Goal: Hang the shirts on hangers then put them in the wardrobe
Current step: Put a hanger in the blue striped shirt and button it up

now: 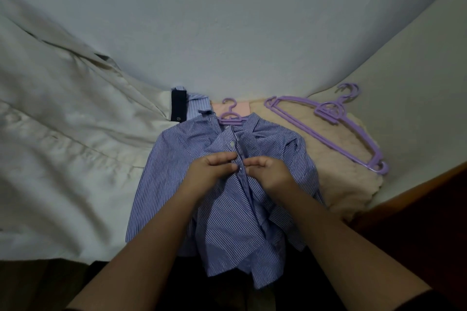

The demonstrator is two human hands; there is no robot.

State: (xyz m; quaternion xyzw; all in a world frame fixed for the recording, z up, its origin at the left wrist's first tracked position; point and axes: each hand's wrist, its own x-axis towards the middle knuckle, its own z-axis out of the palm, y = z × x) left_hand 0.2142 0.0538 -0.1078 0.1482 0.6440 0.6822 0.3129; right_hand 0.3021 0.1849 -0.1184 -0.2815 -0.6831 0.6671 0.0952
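A pale sheet [63, 159] is spread at the left. The striped shirt [177, 159] is laid at the middle, a hanger [229, 118] seen at its collar. Its button placket is pinched by the left hand [209, 169] and the right hand [267, 171], fingers curled. Spare hangers [328, 118] are laid on a beige cloth [328, 159] at the right

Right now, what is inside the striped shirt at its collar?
A purple hanger: its hook and top bar stick out above the striped shirt. The hanger's arms are covered by fabric.
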